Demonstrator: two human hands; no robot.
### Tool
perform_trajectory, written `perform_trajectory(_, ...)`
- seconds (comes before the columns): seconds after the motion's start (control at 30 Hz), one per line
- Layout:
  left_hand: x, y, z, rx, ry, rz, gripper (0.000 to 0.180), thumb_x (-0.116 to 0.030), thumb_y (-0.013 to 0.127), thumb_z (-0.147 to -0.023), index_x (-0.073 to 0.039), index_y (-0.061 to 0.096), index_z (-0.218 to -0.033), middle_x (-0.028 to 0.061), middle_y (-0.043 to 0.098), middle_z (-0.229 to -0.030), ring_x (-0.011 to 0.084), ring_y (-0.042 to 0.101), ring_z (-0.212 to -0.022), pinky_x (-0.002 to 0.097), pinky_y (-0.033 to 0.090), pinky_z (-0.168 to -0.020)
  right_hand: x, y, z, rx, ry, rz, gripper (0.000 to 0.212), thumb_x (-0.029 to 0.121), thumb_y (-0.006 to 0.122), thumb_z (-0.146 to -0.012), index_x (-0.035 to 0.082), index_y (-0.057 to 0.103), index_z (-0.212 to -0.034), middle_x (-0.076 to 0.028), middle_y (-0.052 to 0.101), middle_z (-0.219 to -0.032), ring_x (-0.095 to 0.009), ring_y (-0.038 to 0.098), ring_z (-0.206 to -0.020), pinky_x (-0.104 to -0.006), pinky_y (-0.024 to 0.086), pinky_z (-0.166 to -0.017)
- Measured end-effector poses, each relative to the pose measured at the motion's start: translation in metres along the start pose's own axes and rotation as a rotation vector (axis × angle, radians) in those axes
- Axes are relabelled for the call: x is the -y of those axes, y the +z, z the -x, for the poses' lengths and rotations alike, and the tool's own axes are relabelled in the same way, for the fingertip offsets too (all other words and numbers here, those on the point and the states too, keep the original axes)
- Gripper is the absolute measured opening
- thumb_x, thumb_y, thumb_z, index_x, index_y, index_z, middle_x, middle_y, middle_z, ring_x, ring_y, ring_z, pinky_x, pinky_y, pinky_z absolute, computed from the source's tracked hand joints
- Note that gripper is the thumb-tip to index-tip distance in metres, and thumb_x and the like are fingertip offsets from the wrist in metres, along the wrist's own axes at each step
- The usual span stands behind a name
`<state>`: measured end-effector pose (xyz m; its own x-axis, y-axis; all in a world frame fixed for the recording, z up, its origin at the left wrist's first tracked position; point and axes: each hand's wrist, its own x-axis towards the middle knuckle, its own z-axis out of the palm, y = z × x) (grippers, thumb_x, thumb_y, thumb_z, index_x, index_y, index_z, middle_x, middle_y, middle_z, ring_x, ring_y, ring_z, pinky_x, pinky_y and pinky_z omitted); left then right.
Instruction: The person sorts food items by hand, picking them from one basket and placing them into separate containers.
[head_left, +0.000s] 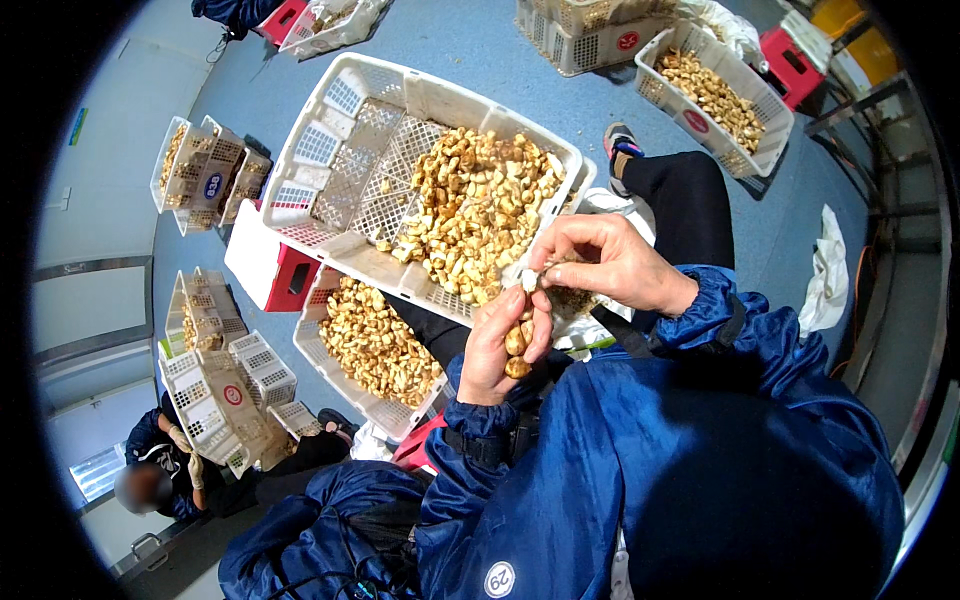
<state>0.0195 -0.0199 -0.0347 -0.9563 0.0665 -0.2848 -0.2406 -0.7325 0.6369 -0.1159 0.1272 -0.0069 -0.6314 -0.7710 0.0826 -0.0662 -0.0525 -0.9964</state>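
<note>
My left hand (pixel 487 352) is closed around a few small brown mushrooms (pixel 517 342), their rounded caps showing between the fingers. At its fingertips a pale mushroom stem end (pixel 529 281) sticks up. My right hand (pixel 622 266) pinches at that pale end with thumb and forefinger; whether a small tool is in the pinch cannot be made out. Just beyond both hands, a large white plastic crate (pixel 352 240) holds a heap of similar mushrooms (pixel 480 205) in its right half. Below it to the left, another white crate (pixel 402 428) is filled with mushrooms (pixel 372 350).
A red and white stool (pixel 290 278) stands by the large crate's left corner. More crates are stacked at the left (pixel 205 175), and a mushroom-filled crate (pixel 712 100) sits at the upper right. A gloved co-worker (pixel 165 465) is at lower left. White plastic bags (pixel 828 270) lie at right.
</note>
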Motion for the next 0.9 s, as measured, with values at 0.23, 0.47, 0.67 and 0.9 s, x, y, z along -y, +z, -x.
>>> perform_trajectory(0.23,-0.036,-0.060,0.056,-0.311,0.412,0.529,0.050,-0.047,0.038,-0.100,0.000,0.052,-0.113,-0.0035,0.038,-0.056,0.0052,0.035,-0.045,0.0202,0.030,-0.039,0.003,-0.022,0.001,-0.039,0.106,0.227,0.008,0.008,0.064,-0.078,0.000,0.062,-0.078,-0.006,0.064,-0.074,-0.013,0.061,-0.071,-0.0270,0.046,-0.065)
perform_trajectory(0.47,0.005,-0.091,0.051,-0.539,0.251,0.307,0.048,-0.047,0.037,-0.100,-0.003,0.056,-0.103,0.0013,0.048,-0.068,0.0104,0.044,-0.057,0.0217,0.037,-0.049,-0.011,0.001,0.002,0.029,0.063,0.243,0.010,0.008,0.064,-0.078,-0.001,0.061,-0.079,-0.007,0.061,-0.074,-0.012,0.058,-0.071,-0.0279,0.045,-0.064)
perform_trajectory(0.67,-0.010,-0.015,0.012,-0.335,0.135,0.170,0.035,-0.005,0.042,-0.084,-0.001,0.047,-0.118,0.0112,0.054,-0.104,0.0152,0.050,-0.076,0.0237,0.042,-0.061,0.000,0.008,0.007,0.048,-0.023,0.211,0.010,0.007,0.064,-0.078,-0.001,0.060,-0.079,-0.007,0.059,-0.074,-0.016,0.058,-0.071,-0.0296,0.046,-0.066)
perform_trajectory(0.9,-0.010,0.011,0.005,-0.278,0.156,-0.176,0.031,-0.008,0.047,-0.096,-0.001,0.048,-0.126,0.0044,0.058,-0.089,0.0069,0.049,-0.064,0.0179,0.038,-0.055,0.002,0.013,0.004,0.045,-0.080,0.191,0.017,0.004,0.066,-0.078,0.002,0.050,-0.072,-0.008,0.061,-0.095,-0.016,0.055,-0.086,-0.0289,0.044,-0.077)
